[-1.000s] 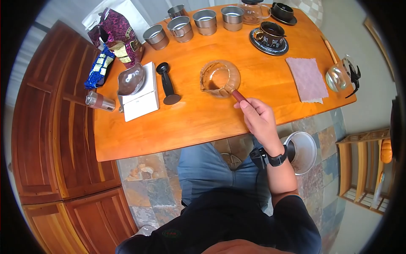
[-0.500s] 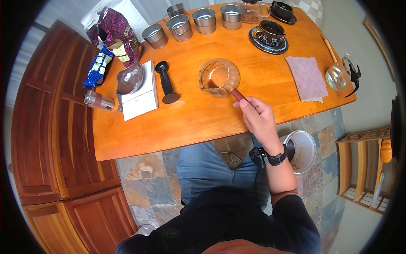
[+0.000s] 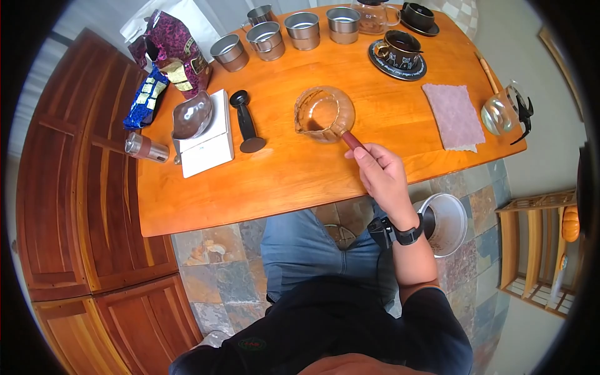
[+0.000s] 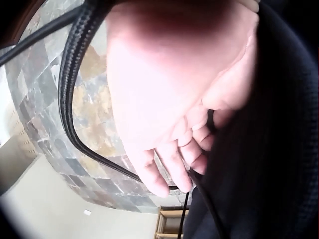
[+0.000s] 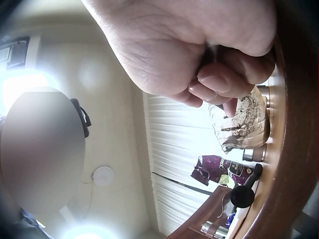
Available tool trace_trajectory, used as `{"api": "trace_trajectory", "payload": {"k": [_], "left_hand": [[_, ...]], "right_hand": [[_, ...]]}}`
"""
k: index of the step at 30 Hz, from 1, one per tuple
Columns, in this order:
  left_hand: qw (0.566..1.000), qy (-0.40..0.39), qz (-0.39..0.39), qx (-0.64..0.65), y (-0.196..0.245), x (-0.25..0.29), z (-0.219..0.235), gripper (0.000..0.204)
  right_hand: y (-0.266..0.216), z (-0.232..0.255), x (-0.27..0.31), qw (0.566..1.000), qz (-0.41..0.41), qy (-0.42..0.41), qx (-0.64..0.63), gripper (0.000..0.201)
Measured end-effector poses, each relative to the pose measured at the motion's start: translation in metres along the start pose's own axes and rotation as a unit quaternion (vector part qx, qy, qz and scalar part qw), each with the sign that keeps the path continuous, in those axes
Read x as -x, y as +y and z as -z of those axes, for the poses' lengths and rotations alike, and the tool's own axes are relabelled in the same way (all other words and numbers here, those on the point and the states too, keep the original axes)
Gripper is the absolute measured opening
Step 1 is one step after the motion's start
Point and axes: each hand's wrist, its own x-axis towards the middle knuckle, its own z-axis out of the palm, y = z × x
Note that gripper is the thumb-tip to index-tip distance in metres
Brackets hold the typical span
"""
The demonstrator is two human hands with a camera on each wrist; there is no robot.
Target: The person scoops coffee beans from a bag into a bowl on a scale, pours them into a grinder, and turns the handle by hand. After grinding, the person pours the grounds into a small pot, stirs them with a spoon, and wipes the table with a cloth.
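Note:
A round glass pot (image 3: 324,111) with a pouring lip stands at the middle of the wooden table. Its reddish-brown handle (image 3: 351,139) points toward the person, and the right hand (image 3: 386,178) grips the end of it. Seen from the right wrist, the fingers of the right hand (image 5: 199,55) are curled, with the ribbed glass pot (image 5: 246,119) beyond them. The left hand (image 4: 164,94) appears only in the left wrist view, palm showing and fingers loosely bent beside dark clothing. A black cable (image 4: 67,99) runs past its fingertips; whether they touch it, I cannot tell.
Left of the pot lie a black tamper-like tool (image 3: 247,125) and a white scale (image 3: 209,150) bearing a dark dish (image 3: 192,116). Metal cups (image 3: 302,31) line the back. A black cup (image 3: 400,49), pink cloth (image 3: 454,117) and glass siphon-like vessel (image 3: 498,115) are at right.

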Motion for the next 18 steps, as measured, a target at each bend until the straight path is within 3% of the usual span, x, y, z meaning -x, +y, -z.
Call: {"api": "trace_trajectory", "payload": {"k": [18], "left_hand": [[0.996,-0.091,0.002,0.004,0.035,-0.003,0.035,0.023]], "right_hand": [[0.000,0.000,0.000,1.000,0.003,0.001,-0.001,0.025]]}}
